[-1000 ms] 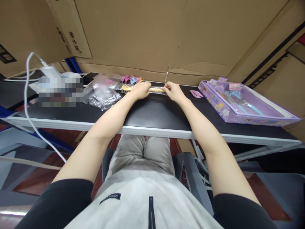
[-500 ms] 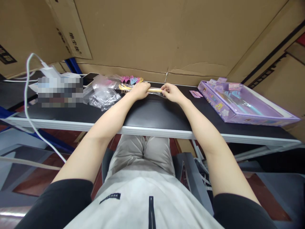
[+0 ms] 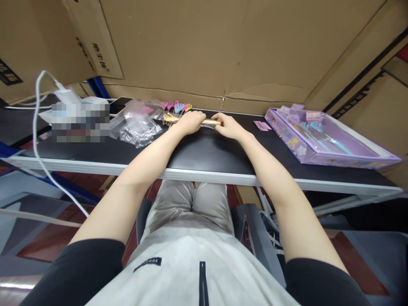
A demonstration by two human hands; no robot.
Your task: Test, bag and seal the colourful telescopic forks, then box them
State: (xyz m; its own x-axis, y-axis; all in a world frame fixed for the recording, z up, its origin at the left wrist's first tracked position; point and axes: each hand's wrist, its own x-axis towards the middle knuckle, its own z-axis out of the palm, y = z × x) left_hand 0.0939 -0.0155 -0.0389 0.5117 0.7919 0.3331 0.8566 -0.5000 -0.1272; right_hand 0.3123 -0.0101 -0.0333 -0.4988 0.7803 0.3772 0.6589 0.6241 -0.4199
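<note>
A yellow comb-like stick (image 3: pixel 208 122) in a clear plastic sleeve lies across the far part of the black table (image 3: pixel 204 148). My left hand (image 3: pixel 190 122) is closed over its middle, near the toothed end (image 3: pixel 168 118). My right hand (image 3: pixel 227 125) pinches the stick's right end. Just behind lie pink, blue and yellow combs (image 3: pixel 176 105) of the same kind.
Crumpled clear plastic bags (image 3: pixel 137 126) lie to the left, beside a white charger with cable (image 3: pixel 65 95). A purple tray-like box (image 3: pixel 321 136) with blue combs sits at the right, a small pink card (image 3: pixel 262 125) near it. Cardboard walls stand behind the table.
My right hand has slid left along the stick toward my left hand. The stick has shifted slightly left.
</note>
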